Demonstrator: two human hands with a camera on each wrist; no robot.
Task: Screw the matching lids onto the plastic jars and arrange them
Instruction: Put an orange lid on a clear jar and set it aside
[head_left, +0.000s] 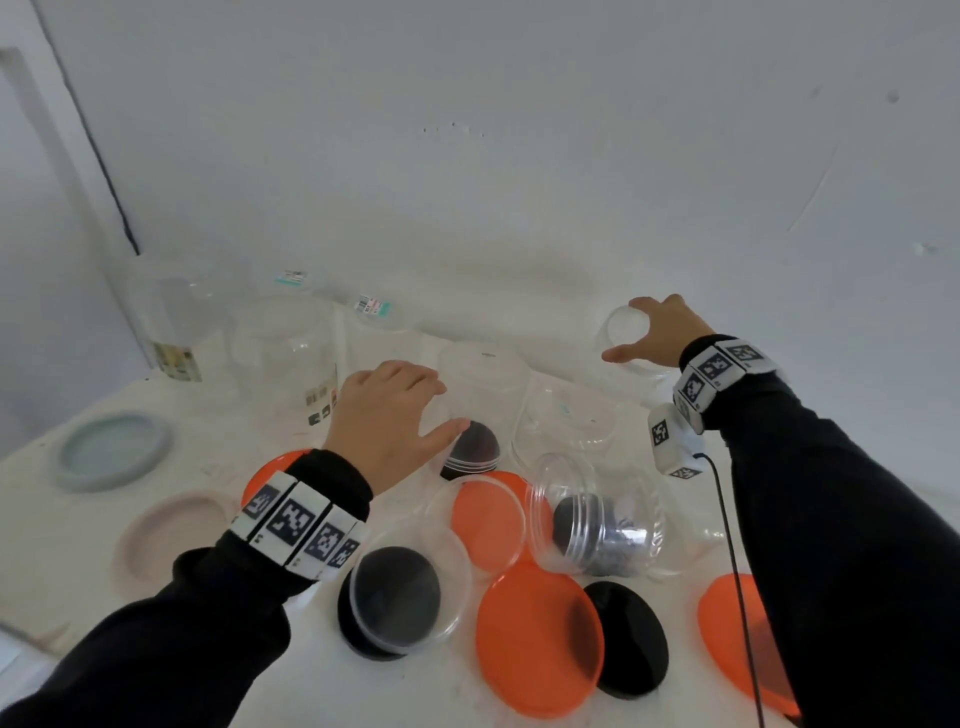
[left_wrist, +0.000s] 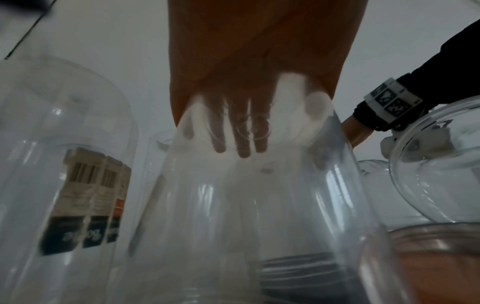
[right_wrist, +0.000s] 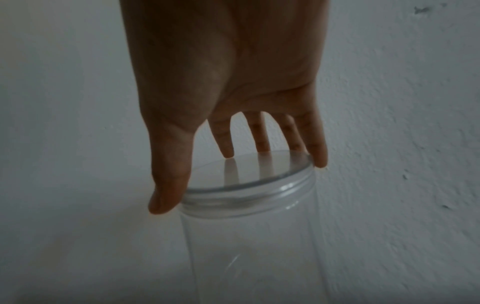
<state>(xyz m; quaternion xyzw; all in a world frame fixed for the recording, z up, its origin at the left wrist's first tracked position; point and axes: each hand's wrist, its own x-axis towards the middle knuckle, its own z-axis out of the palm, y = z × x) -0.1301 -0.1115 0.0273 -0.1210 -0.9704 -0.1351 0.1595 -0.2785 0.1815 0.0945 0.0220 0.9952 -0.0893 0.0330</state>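
Orange lids (head_left: 540, 636) and black lids (head_left: 631, 636) crowd the frame's lower centre; left hand (head_left: 387, 423) grasps an inverted clear jar (head_left: 480, 384) at centre; right hand (head_left: 662, 332) clasps a lidded jar (head_left: 623, 338), upper right; risk: sleeves sweeping the toppled jar (head_left: 605, 519).

The head view is bright and evenly lit, with soft, faint shadows on the white table (head_left: 78, 571) and bowed lines at the edges. Both wrist views are dim and grainy, the hands backlit and dark. The tall clear plastic jar (left_wrist: 246, 205) there is smeared with blur and pale glare.
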